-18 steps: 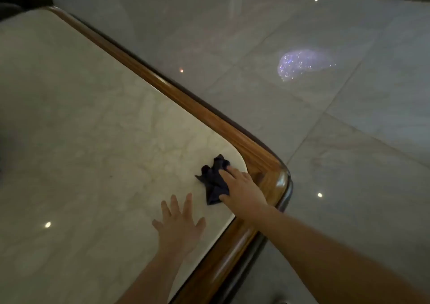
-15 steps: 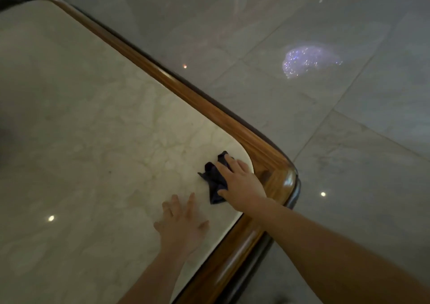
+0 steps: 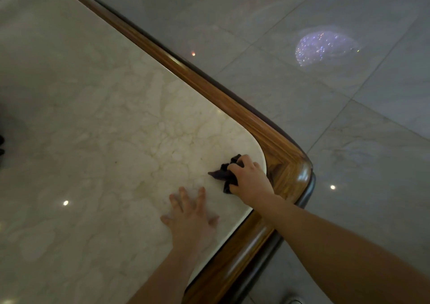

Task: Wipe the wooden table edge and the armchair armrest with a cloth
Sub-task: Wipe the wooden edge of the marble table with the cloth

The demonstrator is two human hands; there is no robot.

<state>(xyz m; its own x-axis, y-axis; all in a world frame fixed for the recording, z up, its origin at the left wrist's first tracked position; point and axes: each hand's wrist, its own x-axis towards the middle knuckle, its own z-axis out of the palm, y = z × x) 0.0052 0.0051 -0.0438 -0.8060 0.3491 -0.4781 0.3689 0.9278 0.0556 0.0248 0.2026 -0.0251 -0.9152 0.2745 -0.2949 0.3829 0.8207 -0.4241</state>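
Observation:
A marble-topped table [image 3: 97, 122] has a glossy wooden edge [image 3: 286, 166] that runs from the far left down to a rounded corner on the right. My right hand [image 3: 250, 181] presses a crumpled dark cloth [image 3: 224, 174] onto the marble just inside that corner. The hand's heel lies over the wood trim. My left hand [image 3: 192, 220] rests flat on the marble, fingers spread, a little nearer to me and to the left of the cloth. No armchair armrest is in view.
A polished grey tiled floor [image 3: 349, 140] lies beyond the table edge, with a sparkling light reflection [image 3: 324, 45] on it. Something dark shows at the far left edge [image 3: 1, 145] and in the top left corner.
The view has shifted slightly. My right hand has closed more over the cloth near the corner. My left hand stays flat on the marble.

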